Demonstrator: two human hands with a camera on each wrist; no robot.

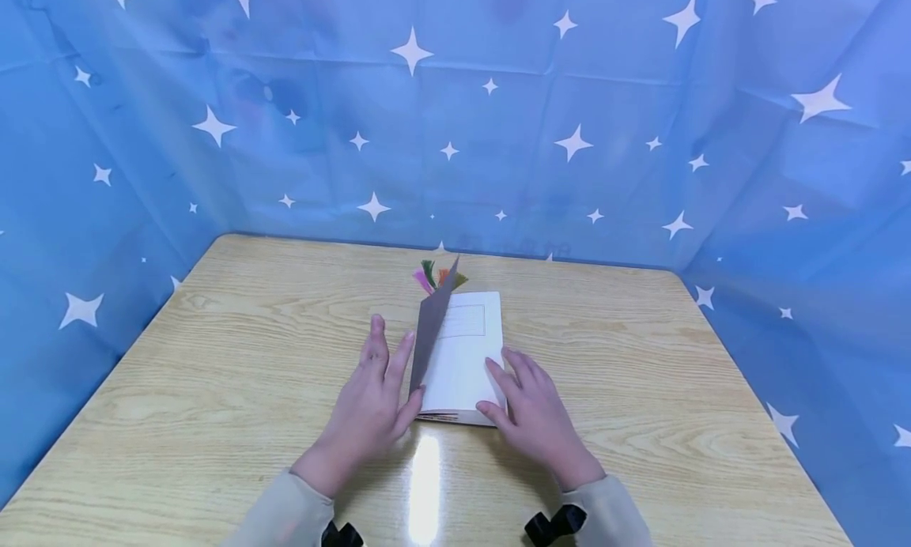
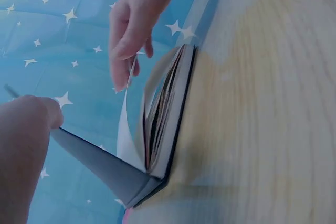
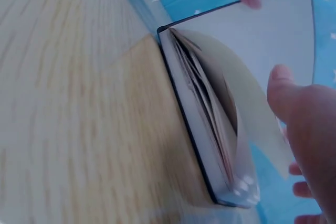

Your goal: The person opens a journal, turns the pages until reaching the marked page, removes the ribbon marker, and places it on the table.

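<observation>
A notebook [image 1: 463, 365] with a dark cover lies on the table, its front cover [image 1: 431, 333] raised on the left. A pale page with a printed box faces up. My left hand [image 1: 370, 405] holds the raised cover by its free edge, thumb on the white inner side [image 3: 257, 40] and fingers on the outer side. At the right edge, my right hand [image 1: 534, 413] pinches a curved, lifted page [image 2: 126, 135] between thumb and fingers. Beneath that page, loose-edged sheets [image 3: 205, 98] fan apart inside the block.
Colored tassels [image 1: 427, 275] in pink, green, orange and olive stick out past the notebook's top end. The wood-grain table [image 1: 655, 373] reaches a blue curtain [image 1: 484, 175] with white stars at the back and sides. Light reflects off the table near the front.
</observation>
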